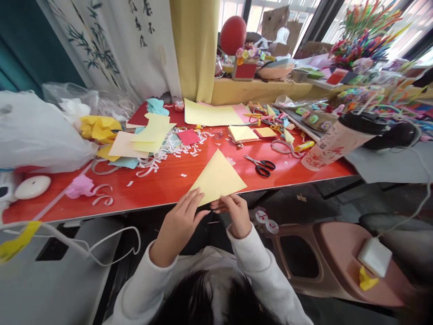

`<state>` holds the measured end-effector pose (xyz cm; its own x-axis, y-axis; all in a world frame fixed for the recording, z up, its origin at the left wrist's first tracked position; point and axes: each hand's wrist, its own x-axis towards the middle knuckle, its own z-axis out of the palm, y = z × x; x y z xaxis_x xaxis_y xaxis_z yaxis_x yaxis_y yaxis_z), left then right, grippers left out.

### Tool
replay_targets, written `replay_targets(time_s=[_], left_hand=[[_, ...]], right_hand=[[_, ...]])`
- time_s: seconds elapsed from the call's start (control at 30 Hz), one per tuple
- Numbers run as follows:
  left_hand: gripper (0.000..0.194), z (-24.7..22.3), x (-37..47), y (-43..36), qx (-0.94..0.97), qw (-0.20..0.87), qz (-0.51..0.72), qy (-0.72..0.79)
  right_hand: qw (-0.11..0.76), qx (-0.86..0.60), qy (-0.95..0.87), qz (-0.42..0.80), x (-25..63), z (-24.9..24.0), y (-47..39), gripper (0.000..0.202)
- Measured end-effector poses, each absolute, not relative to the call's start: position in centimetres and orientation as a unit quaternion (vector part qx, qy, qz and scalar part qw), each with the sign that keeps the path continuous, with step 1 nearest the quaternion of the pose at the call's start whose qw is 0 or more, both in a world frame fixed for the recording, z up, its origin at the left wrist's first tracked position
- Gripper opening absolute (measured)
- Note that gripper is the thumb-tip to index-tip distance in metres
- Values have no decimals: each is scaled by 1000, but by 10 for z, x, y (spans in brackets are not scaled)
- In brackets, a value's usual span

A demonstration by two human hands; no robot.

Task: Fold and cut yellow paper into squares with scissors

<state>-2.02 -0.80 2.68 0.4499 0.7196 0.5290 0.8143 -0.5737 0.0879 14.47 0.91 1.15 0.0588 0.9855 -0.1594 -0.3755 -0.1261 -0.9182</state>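
Note:
A pale yellow sheet of paper [218,178], folded to a triangle with its point facing away, lies at the front edge of the red table. The fingers of my left hand [181,219] rest stretched over its left corner, the thumb held apart below. With bent fingers and thumb, my right hand [237,210] grips the paper's near edge right of the middle. Black-handled scissors [262,166] lie partly spread just beyond the right corner. Behind the triangle sit a stack of yellow paper squares [242,133] and a small pink-red square [188,136].
Paper scraps [169,146] and loose coloured sheets [149,135] spread at the left back. A large white plastic bag [40,131] stands far left. At right, a lidded cup [334,142] stands beside a yellow glue stick [303,146]. A stool [345,248] is below.

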Motion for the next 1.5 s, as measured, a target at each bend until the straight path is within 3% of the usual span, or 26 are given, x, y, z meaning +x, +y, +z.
replay_targets(time_s=[0.17,0.4,0.57,0.73,0.8,0.9,1.0,1.1,1.2,1.37,1.43,1.5], left_hand=[[34,29,-29,-6,-848,88,-253,-458],[31,24,-34,-4,-834,76,-296,-459],[39,23,-28,-5,-735,157,-379,-540],[45,25,-34,3,-711,148,-311,-613],[47,26,-40,9,-734,107,-307,-596],[44,31,-52,16,-734,-29,-335,-590],[44,39,-63,17,-681,-188,-331,-625],[49,41,-71,16,-658,-262,-322,-628],[46,36,-75,16,-665,-219,-316,-640],[35,28,-80,19,-731,58,-254,-631],[37,28,-85,20,-787,72,-228,-569],[46,30,-90,21,-862,10,-192,-468]], right_hand=[[582,-462,-332,581,148,3,11,29],[524,-450,-387,611,145,4,10,39],[517,-462,-433,575,150,1,11,33],[513,-487,-473,525,151,-1,5,25],[541,-503,-529,417,153,1,1,20],[550,-490,-666,116,163,10,2,17],[443,-444,-775,-79,179,18,12,44],[285,-391,-866,-125,190,18,21,53],[241,-352,-894,-135,196,10,25,42],[254,-315,-903,-143,206,8,27,39],[236,-293,-916,-140,209,13,29,37],[235,-274,-923,-131,213,20,30,36]])
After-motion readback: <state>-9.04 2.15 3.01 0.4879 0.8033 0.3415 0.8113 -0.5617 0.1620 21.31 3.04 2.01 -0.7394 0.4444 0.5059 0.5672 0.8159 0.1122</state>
